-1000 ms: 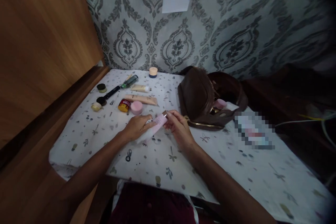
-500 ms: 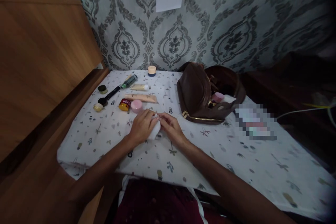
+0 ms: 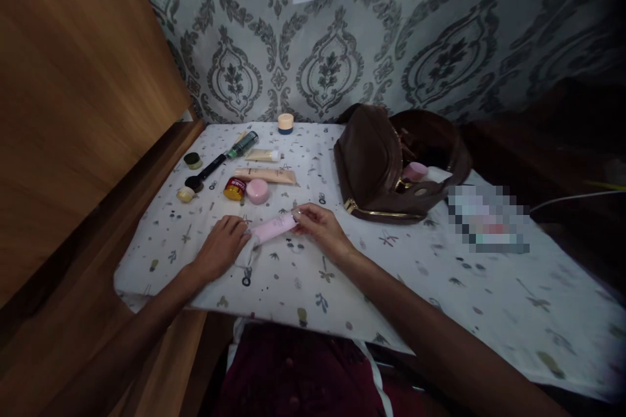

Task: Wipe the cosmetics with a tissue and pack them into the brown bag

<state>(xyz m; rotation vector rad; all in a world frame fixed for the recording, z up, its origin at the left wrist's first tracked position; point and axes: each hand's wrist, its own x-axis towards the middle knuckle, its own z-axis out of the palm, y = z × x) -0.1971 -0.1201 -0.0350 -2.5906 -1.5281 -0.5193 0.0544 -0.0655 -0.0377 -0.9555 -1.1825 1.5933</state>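
Note:
A pink tube (image 3: 274, 228) lies slanted between my hands, low over the patterned cloth. The fingers of my right hand (image 3: 320, 229) pinch its right end. At its left end my left hand (image 3: 222, 246) is closed on a white cloth (image 3: 248, 255), which hangs below the fingers. Just beyond the tube are a pink jar (image 3: 257, 191), a red and gold jar (image 3: 235, 189) and a peach tube (image 3: 267, 176).
An open brown bag (image 3: 374, 166) stands right of centre, a pink-capped item (image 3: 415, 171) inside. A black brush (image 3: 208, 171), green bottle (image 3: 243, 144), cream tube (image 3: 263, 155) and small jars (image 3: 285, 124) lie at back left. A wooden panel (image 3: 92, 91) borders the table's left.
My left hand has moved left with the white cloth, away from my right hand. The pink tube now shows between them. The view has shifted slightly.

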